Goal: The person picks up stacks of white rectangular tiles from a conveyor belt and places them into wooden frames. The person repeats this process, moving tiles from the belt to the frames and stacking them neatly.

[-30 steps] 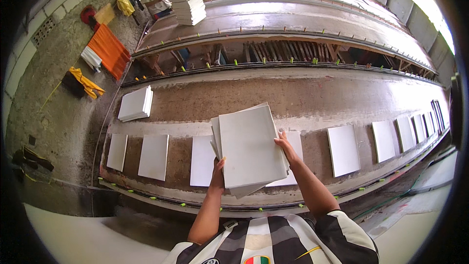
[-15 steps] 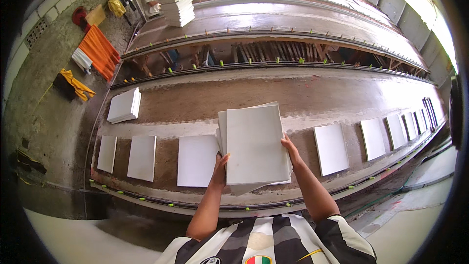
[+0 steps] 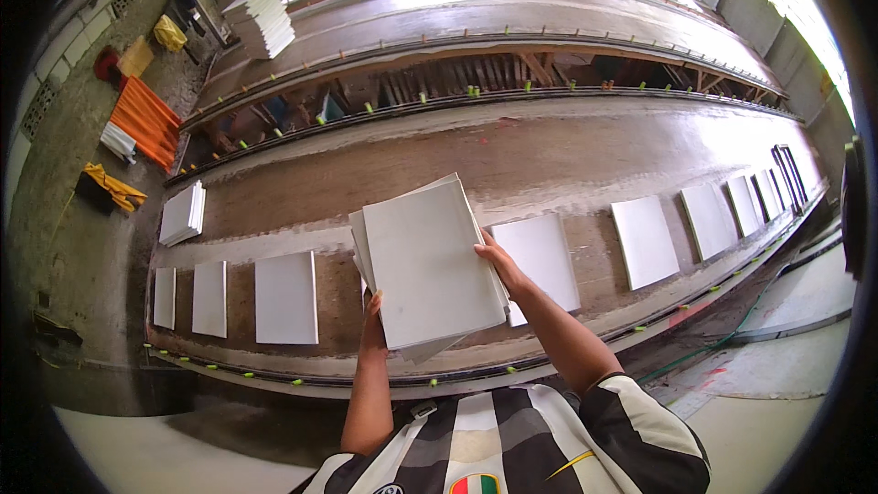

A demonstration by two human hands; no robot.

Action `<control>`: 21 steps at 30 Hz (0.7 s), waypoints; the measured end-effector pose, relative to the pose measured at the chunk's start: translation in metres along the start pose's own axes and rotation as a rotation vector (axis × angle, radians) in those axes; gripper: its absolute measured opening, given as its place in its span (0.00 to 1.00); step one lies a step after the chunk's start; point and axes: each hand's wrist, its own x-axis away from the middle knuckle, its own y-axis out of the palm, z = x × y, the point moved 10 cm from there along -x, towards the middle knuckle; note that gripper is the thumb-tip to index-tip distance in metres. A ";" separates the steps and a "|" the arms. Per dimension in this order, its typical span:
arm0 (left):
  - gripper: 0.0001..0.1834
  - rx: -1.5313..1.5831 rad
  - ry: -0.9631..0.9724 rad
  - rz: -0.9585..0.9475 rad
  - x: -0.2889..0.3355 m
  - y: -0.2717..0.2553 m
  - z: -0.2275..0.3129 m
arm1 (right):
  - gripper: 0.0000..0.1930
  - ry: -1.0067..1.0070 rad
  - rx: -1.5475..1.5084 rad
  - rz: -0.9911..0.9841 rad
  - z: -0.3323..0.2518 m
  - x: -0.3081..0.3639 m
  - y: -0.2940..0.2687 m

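On the left of the long brown bed (image 3: 384,174), a short pile of white tiles (image 3: 182,212) sits above 3 single tiles (image 3: 285,297) lying flat in a row. The left hand (image 3: 372,313) grips the lower edge of a stack of white square tiles (image 3: 428,265) held above the bed, and the right hand (image 3: 496,261) clasps its right edge. Further right, more single tiles (image 3: 646,240) lie along the bed.

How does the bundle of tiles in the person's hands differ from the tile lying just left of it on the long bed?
The held tiles are several, fanned unevenly and raised above the bed, gripped by the left hand and right hand. The single tile lies flat, alone and untouched, in a row. Both are pale grey, square and plain.
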 end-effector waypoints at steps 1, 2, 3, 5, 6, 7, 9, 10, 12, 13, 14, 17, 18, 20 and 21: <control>0.39 -0.019 0.025 0.021 0.001 0.012 -0.003 | 0.43 0.004 -0.010 0.009 -0.007 0.008 -0.009; 0.40 -0.028 0.013 0.027 0.000 0.017 -0.013 | 0.43 0.007 -0.021 0.019 -0.013 0.016 -0.018; 0.40 -0.037 0.006 0.027 -0.005 0.023 -0.020 | 0.43 0.003 -0.028 0.029 -0.020 0.022 -0.026; 0.40 -0.069 -0.001 0.008 -0.014 0.036 -0.031 | 0.43 -0.047 0.018 0.054 -0.035 0.034 -0.044; 0.40 -0.100 -0.004 -0.013 -0.017 0.043 -0.033 | 0.44 -0.075 0.033 0.075 -0.037 0.040 -0.051; 0.40 -0.131 -0.008 -0.036 -0.020 0.050 -0.035 | 0.44 -0.085 0.005 0.084 -0.038 0.045 -0.058; 0.40 -0.144 -0.037 -0.111 -0.035 0.060 -0.048 | 0.44 -0.111 -0.041 0.094 -0.046 0.051 -0.076; 0.40 -0.147 -0.045 -0.148 -0.044 0.066 -0.052 | 0.44 -0.109 -0.040 0.136 -0.044 0.056 -0.088; 0.42 -0.162 -0.044 -0.187 -0.051 0.081 -0.059 | 0.45 -0.129 -0.046 0.159 -0.048 0.066 -0.100; 0.44 -0.164 -0.047 -0.202 -0.053 0.090 -0.062 | 0.45 -0.132 -0.047 0.171 -0.051 0.070 -0.105; 0.48 -0.162 -0.071 -0.210 -0.056 0.094 -0.066 | 0.45 -0.120 -0.042 0.188 -0.054 0.072 -0.110; 0.49 -0.150 -0.042 -0.257 -0.062 0.105 -0.075 | 0.45 -0.089 -0.036 0.201 -0.061 0.076 -0.120; 0.49 -0.153 -0.033 -0.250 -0.061 0.115 -0.074 | 0.45 -0.090 -0.038 0.196 -0.061 0.076 -0.128; 0.48 -0.169 -0.009 -0.224 -0.054 0.136 -0.068 | 0.45 -0.082 -0.064 0.181 -0.056 0.071 -0.143; 0.47 -0.179 -0.019 -0.220 -0.057 0.138 -0.072 | 0.44 -0.069 -0.084 0.172 -0.054 0.068 -0.149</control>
